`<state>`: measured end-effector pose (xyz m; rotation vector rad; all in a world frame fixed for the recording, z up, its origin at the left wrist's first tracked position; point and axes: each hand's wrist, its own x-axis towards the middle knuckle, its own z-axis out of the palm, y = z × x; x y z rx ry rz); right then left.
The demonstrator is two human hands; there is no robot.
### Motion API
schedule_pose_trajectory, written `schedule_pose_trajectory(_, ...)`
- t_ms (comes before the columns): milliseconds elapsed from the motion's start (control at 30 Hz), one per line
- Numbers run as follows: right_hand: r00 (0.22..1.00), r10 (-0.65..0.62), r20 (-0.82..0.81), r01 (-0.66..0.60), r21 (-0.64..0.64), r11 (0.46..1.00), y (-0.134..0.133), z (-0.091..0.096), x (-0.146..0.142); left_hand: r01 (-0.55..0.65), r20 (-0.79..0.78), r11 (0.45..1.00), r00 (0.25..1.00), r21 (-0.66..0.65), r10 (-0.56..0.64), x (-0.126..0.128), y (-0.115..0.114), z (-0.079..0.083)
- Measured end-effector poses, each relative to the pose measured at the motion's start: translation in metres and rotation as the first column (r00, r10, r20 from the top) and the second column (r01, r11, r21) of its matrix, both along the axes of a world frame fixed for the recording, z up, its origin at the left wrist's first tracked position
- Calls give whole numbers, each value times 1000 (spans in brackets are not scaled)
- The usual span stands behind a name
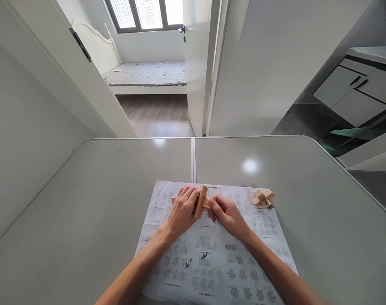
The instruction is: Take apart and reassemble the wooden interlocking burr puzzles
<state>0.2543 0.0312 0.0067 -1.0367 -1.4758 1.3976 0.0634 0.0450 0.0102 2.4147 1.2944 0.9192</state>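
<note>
Both hands meet over a printed instruction sheet (212,258) on a grey table (84,212). My left hand (183,209) and my right hand (227,214) are closed on crossed wooden puzzle bars (201,201); one bar stands tilted between the hands, another runs across under the fingers. To the right, on the sheet's far corner, lies a small assembled wooden burr puzzle (263,198), untouched.
The table has a seam (193,161) down its middle and a rounded far right corner. Beyond it an open door (195,63) leads to a room with a bed (148,74). Grey cabinets (358,91) stand at the right.
</note>
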Motion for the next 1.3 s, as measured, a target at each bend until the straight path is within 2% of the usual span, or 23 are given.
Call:
schedule_pose_trajectory(267, 999, 38, -13, -38, -11, 999, -1, 2, 1, 20, 27, 1000, 999, 19, -20, 0, 0, 2)
schedule_pose_trajectory(467, 997, 70, -29, -71, -24, 997, -1, 2, 2, 9, 0, 999, 1000, -38, -9, 1, -4, 8)
schedule_pose_trajectory(733, 996, 90, -25, -90, -16, 996, -1, -1, 4, 0, -9, 1000, 1000, -22, 0, 0, -4, 6)
schedule_pose_trajectory(1100, 986, 163, -21, -163, 4, 987, 0, 2, 6, 26, 6, 999, 1000, -44, -26, -1, -3, 6)
schedule_pose_trajectory(1300, 986, 165, 13, -165, -17, 986, -1, 1, 6, 76, 7, 997, 997, -11, -76, -2, -1, 5)
